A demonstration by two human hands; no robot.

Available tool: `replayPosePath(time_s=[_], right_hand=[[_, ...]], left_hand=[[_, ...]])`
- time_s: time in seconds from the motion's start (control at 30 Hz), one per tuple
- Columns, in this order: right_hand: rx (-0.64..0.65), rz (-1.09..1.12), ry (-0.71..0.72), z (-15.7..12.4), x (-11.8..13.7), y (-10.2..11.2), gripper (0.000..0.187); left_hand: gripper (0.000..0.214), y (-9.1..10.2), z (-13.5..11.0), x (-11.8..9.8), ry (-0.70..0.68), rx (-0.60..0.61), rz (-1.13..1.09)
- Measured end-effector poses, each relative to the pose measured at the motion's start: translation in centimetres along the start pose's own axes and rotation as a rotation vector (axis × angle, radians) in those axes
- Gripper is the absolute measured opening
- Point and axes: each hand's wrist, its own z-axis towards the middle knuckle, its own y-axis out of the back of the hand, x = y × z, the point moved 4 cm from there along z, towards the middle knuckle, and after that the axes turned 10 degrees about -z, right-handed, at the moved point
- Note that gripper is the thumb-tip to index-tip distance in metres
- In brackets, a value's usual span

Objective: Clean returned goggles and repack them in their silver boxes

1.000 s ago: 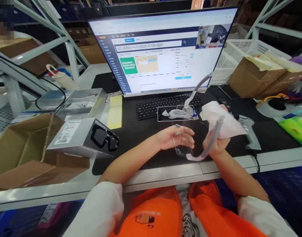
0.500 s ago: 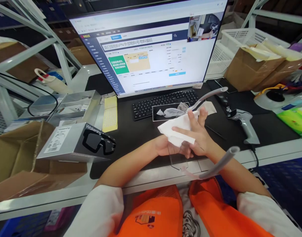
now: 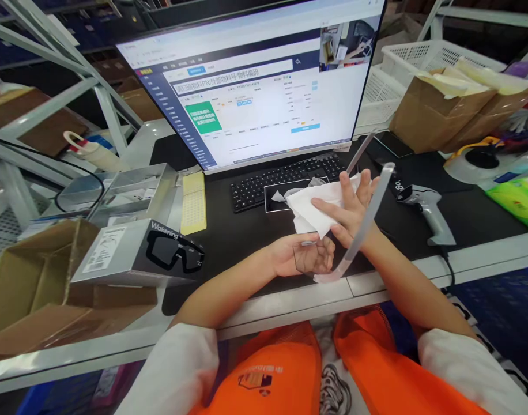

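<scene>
My left hand [image 3: 305, 253] grips a pair of glasses by the clear lens, its fingers curled around the edge. The temples wear frosted plastic sleeves; the nearer sleeve [image 3: 370, 222] slants up in front of my right wrist. Above the lens, my right hand [image 3: 353, 207] holds a folded white wipe [image 3: 316, 207] against its palm and thumb, with the other fingers stretched out. Whether the wipe touches the lens is hard to see. Behind it, a black card with a white border [image 3: 270, 202] lies by the keyboard, with crumpled translucent wrapping on it.
A monitor [image 3: 255, 98] and keyboard [image 3: 285, 178] stand ahead. On the left are a glasses box [image 3: 138, 253], an open carton [image 3: 34, 276] and a yellow pad [image 3: 193, 203]. To the right lie a barcode scanner [image 3: 426, 210], a tape roll [image 3: 475, 167] and a green packet [image 3: 519, 199].
My right hand and the wipe have shifted slightly up and right, showing more of the lens in my left hand. The glasses have turned, and the near sleeve now points more steeply upward.
</scene>
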Motion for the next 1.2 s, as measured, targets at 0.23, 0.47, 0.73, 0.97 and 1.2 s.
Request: replayPosePath(time_s=[0.23, 0.47, 0.73, 0.97, 1.2], right_hand=[[-0.027, -0.309, 0.078, -0.1, -1.0, -0.4, 0.053], [-0.105, -0.186, -0.098, 0.1, -2.5, 0.2, 0.035], [-0.588, 0.781, -0.769, 0.3, -6.3, 0.1, 0.023], [-0.429, 1.203, -0.96, -0.1, -5.8, -2.8, 0.027], [-0.396, 1.155, -0.897, -0.2, -3.9, -1.8, 0.03]], left_hand=[[0.036, -0.4, -0.3, -1.2, 0.025, 0.007, 0.036], [0.033, -0.2, -0.3, -2.4, -0.101, -0.068, 0.052], [0.03, -1.4, -1.3, -3.4, -0.303, -0.065, 0.07], [0.038, -2.4, -1.9, -2.2, -0.212, 0.029, 0.1], [0.043, -3.0, -1.8, -1.9, -0.187, 0.078, 0.074]])
